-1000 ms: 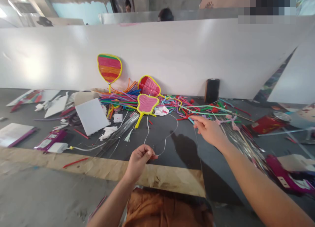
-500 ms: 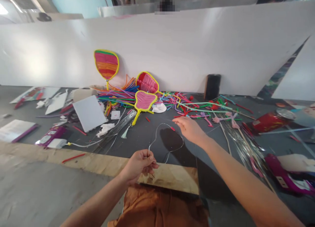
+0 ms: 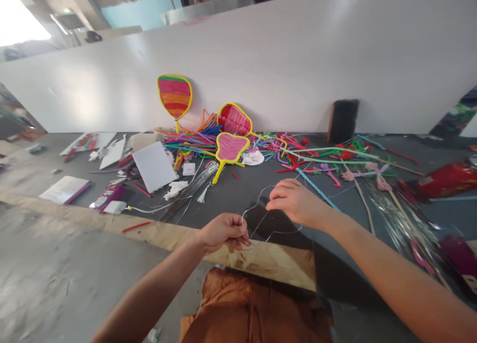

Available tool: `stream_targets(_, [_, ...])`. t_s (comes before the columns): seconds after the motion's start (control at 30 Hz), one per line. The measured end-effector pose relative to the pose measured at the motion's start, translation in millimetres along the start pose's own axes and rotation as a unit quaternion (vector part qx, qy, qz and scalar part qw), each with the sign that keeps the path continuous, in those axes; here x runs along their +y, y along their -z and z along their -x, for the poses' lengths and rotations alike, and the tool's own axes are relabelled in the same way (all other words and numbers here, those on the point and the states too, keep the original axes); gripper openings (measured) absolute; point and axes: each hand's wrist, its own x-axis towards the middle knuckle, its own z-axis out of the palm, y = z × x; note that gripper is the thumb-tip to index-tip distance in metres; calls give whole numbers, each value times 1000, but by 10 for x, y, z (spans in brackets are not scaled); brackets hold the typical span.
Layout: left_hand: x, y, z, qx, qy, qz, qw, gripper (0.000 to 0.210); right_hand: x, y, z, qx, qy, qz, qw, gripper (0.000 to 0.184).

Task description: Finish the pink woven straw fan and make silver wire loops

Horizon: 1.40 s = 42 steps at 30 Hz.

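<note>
My left hand (image 3: 227, 231) is closed, pinching the ends of a thin silvery wire (image 3: 285, 232) bent into a wide wavy loop above the dark table. My right hand (image 3: 296, 201) is inside and over the loop, its fingertips pinched together. From them a fine straight strand (image 3: 260, 225) slants down to my left fingers. A light blue pipe cleaner (image 3: 316, 186) passes behind my right wrist. Beyond my hands, a yellow-rimmed pink fan (image 3: 233, 148) with a pale tassel (image 3: 202, 194) rests on the pile.
Two more yellow-rimmed fans (image 3: 174, 96) lean at the white board (image 3: 290, 65). Pipe cleaners (image 3: 192, 143) heap along its foot. A black speaker-like box (image 3: 343, 120), a red can (image 3: 449, 176), silver strips (image 3: 393, 214), a white card (image 3: 154, 167) and a purple glue box (image 3: 108, 198) surround the work area.
My right hand has moved toward my left and lower, with the fine strand now visible between them. The red piece seen on the loop is now hidden. The view has turned leftward and tilted.
</note>
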Motion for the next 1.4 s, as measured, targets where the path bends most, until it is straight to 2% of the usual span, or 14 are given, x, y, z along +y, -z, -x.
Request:
stream_targets(0.13, [13, -29, -28, 8, 37, -7, 999, 39, -63, 2, 44, -21, 27, 57, 998, 28])
stream_targets(0.27, [4, -105, -35, 19, 48, -11, 999, 39, -201, -37, -47, -16, 50, 108, 993, 18])
stream_targets(0.4, [-3, -161, -25, 43, 10, 3, 999, 39, -227, -97, -121, -13, 48, 128, 991, 18])
stream_targets(0.53, [1, -158, 7, 67, -22, 27, 997, 37, -59, -110, -92, -17, 23, 100, 995, 21])
stream_targets(0.8, [-53, -72, 93, 21, 20, 42, 999, 35, 355, -67, 49, -45, -34, 87, 995, 23])
stream_targets(0.93, [-65, -50, 103, 27, 28, 28, 999, 35, 485, -7, 80, -45, -53, 82, 994, 30])
stream_targets(1.0, [-69, -51, 107, 43, 29, 23, 998, 36, 537, 41, 98, -33, -89, 72, 993, 32])
stream_targets(1.1, [-77, -73, 112, 80, 29, 15, 996, 38, 560, 82, 124, -4, -196, 33, 980, 30])
stream_targets(1.2, [-89, -113, 115, 110, 21, 5, 994, 42, 503, 57, 133, 23, -321, -44, 946, 26])
stream_targets(1.27, [-103, -135, 116, 119, 7, 1, 993, 42, 445, 18, 133, 19, -388, -93, 917, 23])
stream_targets(1.33, [-119, -146, 118, 125, -4, -3, 992, 43, 394, -17, 138, 7, -425, -113, 898, 20])
stream_targets(1.4, [-131, -141, 121, 134, -14, 0, 991, 43, 361, -36, 159, 9, -436, -119, 892, 20])
